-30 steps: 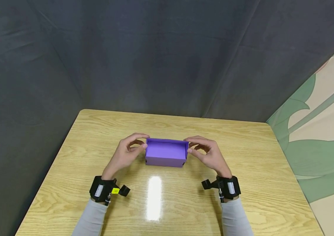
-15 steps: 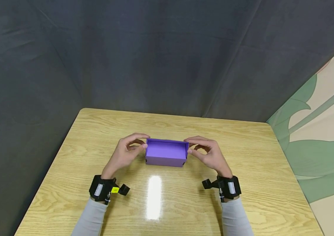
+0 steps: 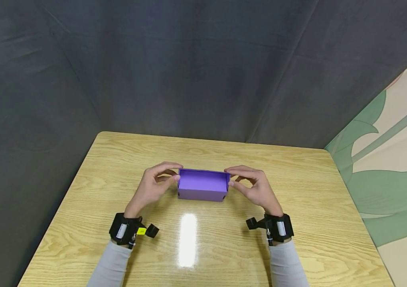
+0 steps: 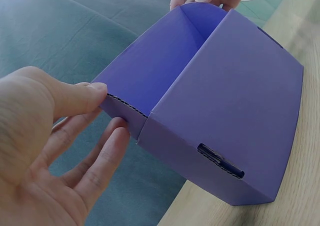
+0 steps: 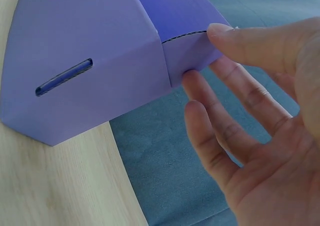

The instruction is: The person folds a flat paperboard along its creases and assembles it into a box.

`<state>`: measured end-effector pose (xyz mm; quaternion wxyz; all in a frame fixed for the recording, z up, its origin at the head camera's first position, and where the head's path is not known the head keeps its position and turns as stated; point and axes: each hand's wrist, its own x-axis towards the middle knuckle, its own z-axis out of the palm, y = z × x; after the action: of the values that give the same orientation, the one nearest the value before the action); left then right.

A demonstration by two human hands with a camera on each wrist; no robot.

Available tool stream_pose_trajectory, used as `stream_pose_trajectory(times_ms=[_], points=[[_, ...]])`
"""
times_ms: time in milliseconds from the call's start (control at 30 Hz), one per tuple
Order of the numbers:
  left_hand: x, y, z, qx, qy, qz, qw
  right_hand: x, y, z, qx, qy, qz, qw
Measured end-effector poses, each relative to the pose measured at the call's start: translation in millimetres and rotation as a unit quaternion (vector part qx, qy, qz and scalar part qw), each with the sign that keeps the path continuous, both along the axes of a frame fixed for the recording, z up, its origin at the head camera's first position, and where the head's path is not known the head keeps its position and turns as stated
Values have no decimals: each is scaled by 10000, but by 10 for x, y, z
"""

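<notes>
A purple cardboard box sits near the middle of the table, its inside visible from above. My left hand pinches its far left corner; in the left wrist view the thumb lies on the edge of a side flap, with fingers behind and under it. At the far right corner my right hand does the same, the thumb on the right flap's edge and a fingertip against its outer face. Slots cut the box near its lower corners. The box's back is hidden.
The light wood table extends around the box. A dark grey curtain hangs behind its far edge, and a flower-patterned cloth is at the right. Each wrist wears a black camera mount.
The near lower edge of the box has shifted slightly away, so a little less of its front face shows. Both hands keep their hold and stay nearly still.
</notes>
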<state>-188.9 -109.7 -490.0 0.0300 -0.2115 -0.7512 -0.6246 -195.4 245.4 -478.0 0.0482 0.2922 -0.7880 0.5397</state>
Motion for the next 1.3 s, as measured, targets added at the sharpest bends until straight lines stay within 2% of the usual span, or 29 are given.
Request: stream_pose_trajectory(times_ms=[667,900,1133,1300], points=[[-39,33,-92,-32,548,26,9985,-2,9,-11,152,256,-193,9994],[-73,36,-143,-173,810,28,9966,-2,16,-31,323,362,-287,9984],[-93,14,-172,-223,781,12,9967,-36,18,-62,444,348,-261,9981],[-72,39,-195,260,443,-48,9987,-40,-16,-109,-71,88,-169,9998]])
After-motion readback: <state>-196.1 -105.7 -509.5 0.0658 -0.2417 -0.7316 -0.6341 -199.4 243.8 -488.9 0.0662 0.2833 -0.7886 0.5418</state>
